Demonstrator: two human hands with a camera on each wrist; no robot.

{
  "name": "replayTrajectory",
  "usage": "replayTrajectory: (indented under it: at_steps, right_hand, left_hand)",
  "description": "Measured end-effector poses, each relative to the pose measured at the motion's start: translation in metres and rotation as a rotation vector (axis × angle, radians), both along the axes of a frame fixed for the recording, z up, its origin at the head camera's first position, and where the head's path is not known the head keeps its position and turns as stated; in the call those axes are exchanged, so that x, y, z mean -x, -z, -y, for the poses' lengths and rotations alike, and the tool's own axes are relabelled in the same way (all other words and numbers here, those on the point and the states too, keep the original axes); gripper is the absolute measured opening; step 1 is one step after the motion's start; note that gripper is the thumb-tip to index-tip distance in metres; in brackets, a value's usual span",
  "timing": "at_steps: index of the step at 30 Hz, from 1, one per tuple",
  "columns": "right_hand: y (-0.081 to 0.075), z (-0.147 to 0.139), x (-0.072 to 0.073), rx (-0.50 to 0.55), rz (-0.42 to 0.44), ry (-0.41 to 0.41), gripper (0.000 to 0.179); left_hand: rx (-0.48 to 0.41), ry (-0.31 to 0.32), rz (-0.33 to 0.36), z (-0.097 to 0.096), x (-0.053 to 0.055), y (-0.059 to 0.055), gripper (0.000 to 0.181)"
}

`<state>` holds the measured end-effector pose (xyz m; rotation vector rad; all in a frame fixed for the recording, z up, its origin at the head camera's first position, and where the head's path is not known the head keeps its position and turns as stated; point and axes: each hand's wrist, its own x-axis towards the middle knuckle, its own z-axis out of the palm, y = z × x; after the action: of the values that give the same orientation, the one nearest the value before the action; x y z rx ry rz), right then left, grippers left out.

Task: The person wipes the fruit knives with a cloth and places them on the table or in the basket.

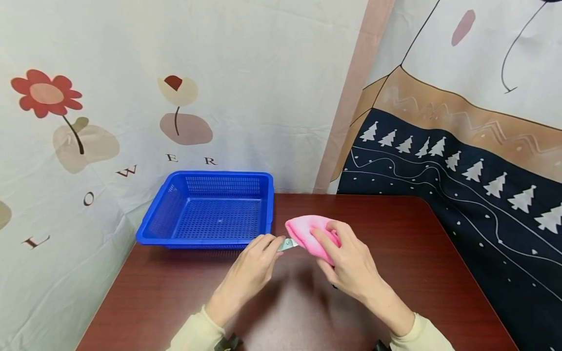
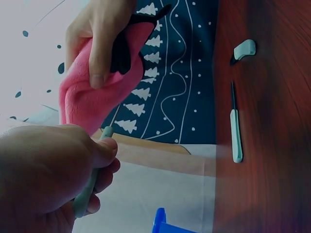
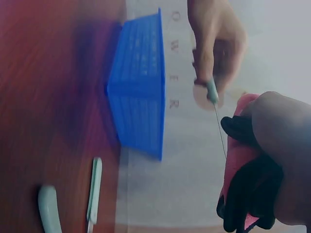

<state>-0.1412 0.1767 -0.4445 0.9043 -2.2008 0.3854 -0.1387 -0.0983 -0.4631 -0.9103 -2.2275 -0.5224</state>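
Observation:
In my left hand (image 1: 254,261) I grip a knife by its pale green handle (image 2: 86,191). Its thin blade (image 3: 219,127) points at the pink cloth (image 1: 309,234) and meets its near side in the head view. My right hand (image 1: 351,256) holds that soft, folded cloth, thumb and fingers pressed into it. Black parts (image 3: 252,187) of the bundle show under the right fingers in both wrist views. Both hands are raised above the table, close together.
A blue perforated basket (image 1: 204,242) stands at the table's back left. On the brown table (image 1: 386,229) lie a second knife with a pale green handle (image 2: 235,136) and another pale green-handled tool (image 2: 245,48). Printed curtains (image 1: 272,97) hang behind.

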Motion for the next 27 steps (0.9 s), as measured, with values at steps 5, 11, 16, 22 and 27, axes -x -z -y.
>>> replayTrajectory:
  at_steps: [5,11,16,22,27]
  right_hand:
    - [0.002,0.013,-0.005,-0.075,-0.032,-0.020,0.057]
    - [0.007,0.020,-0.007,-0.124,-0.051,-0.017,0.061]
    - [0.009,0.018,-0.006,-0.145,-0.062,-0.001,0.062]
    - [0.008,0.013,-0.003,-0.158,-0.073,0.022,0.061]
    - [0.008,0.006,0.000,-0.156,-0.061,0.029,0.061]
  left_hand:
    - [-0.003,-0.001,-0.010,-0.003,0.000,-0.001,0.023]
    - [-0.020,0.001,-0.040,-0.005,0.001,0.001,0.019]
    - [-0.024,0.007,-0.046,-0.006,0.001,0.002,0.019]
    - [-0.033,0.009,-0.030,-0.007,0.001,0.001,0.024]
    - [-0.047,0.012,-0.021,-0.005,0.001,0.002,0.028]
